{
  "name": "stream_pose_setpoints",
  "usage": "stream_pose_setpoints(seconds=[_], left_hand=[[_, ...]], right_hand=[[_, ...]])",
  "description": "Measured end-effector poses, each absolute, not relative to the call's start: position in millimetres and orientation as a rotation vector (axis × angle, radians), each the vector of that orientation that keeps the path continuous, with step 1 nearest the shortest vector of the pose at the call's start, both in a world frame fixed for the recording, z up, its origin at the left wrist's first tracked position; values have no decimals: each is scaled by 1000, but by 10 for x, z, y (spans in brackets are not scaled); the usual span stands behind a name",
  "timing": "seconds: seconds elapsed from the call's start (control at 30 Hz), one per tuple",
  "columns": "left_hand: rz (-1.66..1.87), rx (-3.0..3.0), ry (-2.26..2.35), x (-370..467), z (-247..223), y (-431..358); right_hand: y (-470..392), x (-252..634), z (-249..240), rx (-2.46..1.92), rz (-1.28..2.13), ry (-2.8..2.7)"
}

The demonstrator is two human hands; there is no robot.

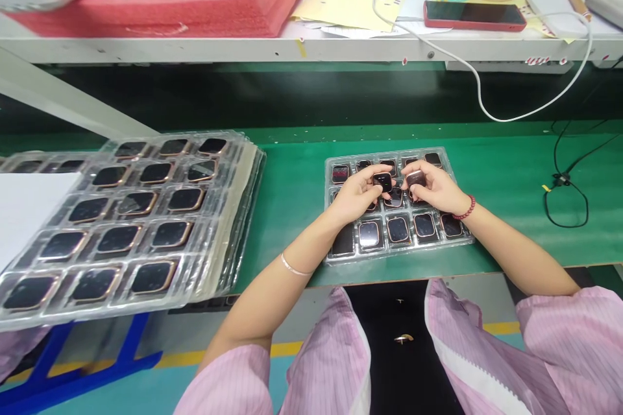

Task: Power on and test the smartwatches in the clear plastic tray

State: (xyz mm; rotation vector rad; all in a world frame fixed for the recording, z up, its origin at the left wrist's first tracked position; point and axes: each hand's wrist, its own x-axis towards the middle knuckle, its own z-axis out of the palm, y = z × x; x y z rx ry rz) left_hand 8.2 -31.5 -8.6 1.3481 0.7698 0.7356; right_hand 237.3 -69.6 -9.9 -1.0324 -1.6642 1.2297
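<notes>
Above a clear plastic tray (350,253) on the green bench, my left hand (359,193) pinches a smartwatch (382,181) with a dark square screen and gold-coloured rim. A second smartwatch (415,179) sits between the thumb and fingers of my right hand (435,187), its dark face partly covered by the thumb. The two hands are close together but apart. Several more square watches lie in the tray's pockets, among them a watch with a bright reflection (370,233) in the front row. My hands hide some of the middle pockets.
Stacked clear trays (228,220) of watches stand at the left, reaching the bench's front edge. On the shelf above are red foam (263,3), papers (350,3) and a phone (474,15). A white cable (479,87) hangs down; a black cable (564,178) lies right.
</notes>
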Motion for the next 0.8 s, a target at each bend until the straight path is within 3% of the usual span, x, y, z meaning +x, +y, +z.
stream_pose_setpoints(seconds=[0.8], left_hand=[[711, 1386, 770, 70, -101, -306]], right_hand=[[-703, 2371, -100, -1037, 1156, -1728]])
